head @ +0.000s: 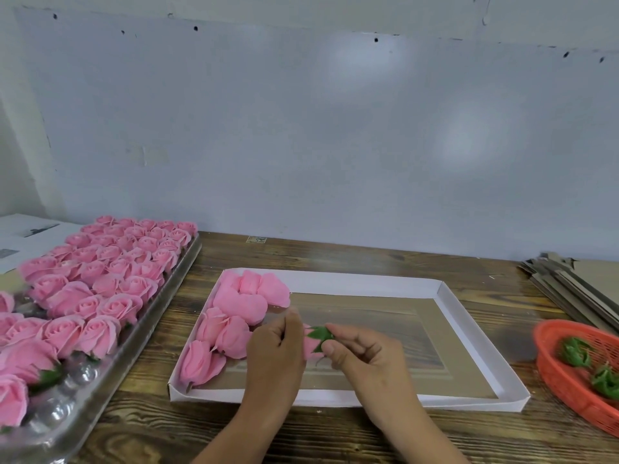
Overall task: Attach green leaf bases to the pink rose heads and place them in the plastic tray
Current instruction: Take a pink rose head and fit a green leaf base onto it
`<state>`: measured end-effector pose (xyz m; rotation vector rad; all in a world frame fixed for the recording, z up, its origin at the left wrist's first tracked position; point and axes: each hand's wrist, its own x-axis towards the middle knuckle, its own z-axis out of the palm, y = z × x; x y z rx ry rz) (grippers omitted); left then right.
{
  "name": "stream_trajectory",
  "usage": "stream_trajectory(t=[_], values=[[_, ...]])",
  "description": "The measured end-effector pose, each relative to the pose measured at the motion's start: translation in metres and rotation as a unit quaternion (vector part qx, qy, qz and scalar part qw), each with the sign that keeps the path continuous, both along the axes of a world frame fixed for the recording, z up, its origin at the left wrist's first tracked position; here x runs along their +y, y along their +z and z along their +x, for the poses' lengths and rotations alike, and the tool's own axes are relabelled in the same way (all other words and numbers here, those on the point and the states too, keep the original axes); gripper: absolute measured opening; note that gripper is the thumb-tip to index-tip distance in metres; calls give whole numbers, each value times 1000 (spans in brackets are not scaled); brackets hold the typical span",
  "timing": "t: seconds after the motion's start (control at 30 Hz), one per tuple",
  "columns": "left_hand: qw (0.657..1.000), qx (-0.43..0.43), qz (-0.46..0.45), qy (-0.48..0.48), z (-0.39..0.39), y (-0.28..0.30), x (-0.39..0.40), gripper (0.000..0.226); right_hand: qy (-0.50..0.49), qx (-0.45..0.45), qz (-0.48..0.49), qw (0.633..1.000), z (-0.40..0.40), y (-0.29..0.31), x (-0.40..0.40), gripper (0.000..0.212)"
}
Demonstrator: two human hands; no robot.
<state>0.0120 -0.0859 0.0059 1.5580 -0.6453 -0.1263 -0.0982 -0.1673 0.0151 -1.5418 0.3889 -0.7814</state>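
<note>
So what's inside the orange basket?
Green leaf bases lie inside the orange basket, a few of them showing. The picture's edge cuts the basket off, so any others are hidden.

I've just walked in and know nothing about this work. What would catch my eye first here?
Probably the mass of pink rose heads packed in the clear plastic tray on the left. At the centre, the left hand holds a rose head while the right hand pinches a green leaf base onto it. An orange basket sits far right.

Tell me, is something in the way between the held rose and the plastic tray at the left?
Nothing visible blocks it. Both hands hold the rose over the white box; only bare wooden table separates it from the plastic tray.
</note>
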Motion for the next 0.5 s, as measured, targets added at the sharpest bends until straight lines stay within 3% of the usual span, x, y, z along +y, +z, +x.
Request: stream_trajectory(t=[0.13,0.27,0.5], values=[[1000,-2,16,2,1,0,0,50,-12,6,-42,999,-3,2,2,26],[999,29,25,-10,3,-1,0,47,-28,46,-84,995,-4,2,1,38],[998,47,22,-19,3,-2,-1,45,-39,36,-52,997,-1,2,-2,32]])
